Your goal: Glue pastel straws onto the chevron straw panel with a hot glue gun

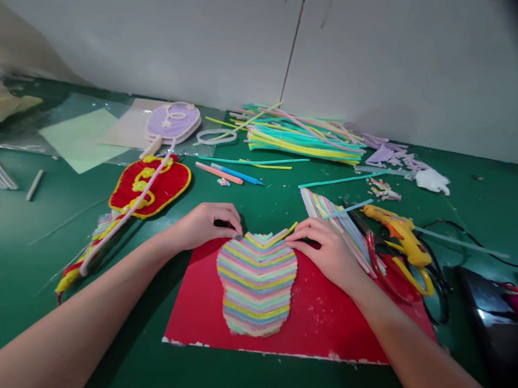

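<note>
A striped pastel piece [257, 285] made of fuzzy stems in V-shaped rows lies on a red sheet [326, 311]. At its upper left edge, my left hand [208, 226] has thumb and fingertips pinched together. My right hand [321, 242] pinches a yellow stem [292, 228] at the upper right edge, its tip sticking up past the fingers. Both hands rest close to the top of the piece, one on each side.
Behind lies a bundle of coloured stems [304, 139]. Red-handled scissors [378, 262], a yellow glue gun [399, 228] and a black device [489, 318] are at the right. A red fan [150, 183] and a purple fan [173, 121] lie left.
</note>
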`<act>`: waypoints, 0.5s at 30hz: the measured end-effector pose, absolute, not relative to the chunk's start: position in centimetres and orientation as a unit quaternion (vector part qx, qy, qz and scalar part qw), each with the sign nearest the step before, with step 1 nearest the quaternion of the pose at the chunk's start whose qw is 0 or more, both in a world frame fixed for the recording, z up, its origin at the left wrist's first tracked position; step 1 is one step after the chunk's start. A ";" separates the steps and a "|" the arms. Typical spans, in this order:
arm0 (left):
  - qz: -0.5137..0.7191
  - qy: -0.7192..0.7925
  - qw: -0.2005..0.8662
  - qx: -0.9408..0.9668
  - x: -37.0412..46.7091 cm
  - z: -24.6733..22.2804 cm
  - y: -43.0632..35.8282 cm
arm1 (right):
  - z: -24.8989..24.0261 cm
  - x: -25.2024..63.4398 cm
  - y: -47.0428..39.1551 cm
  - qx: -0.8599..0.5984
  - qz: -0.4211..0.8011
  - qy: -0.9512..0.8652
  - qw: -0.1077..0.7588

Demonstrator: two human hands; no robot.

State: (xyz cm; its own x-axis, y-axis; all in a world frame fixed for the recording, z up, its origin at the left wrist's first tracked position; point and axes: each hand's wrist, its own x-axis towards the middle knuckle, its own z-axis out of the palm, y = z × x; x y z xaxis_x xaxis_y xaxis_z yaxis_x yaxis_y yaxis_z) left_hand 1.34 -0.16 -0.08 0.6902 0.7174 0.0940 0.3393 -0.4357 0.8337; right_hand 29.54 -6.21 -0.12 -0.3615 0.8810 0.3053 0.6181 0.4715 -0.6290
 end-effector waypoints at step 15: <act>0.313 0.371 0.229 0.844 3.0 1.6 -2.2 | 0.3 29.8 -6.3 -0.476 0.210 -0.783 0.340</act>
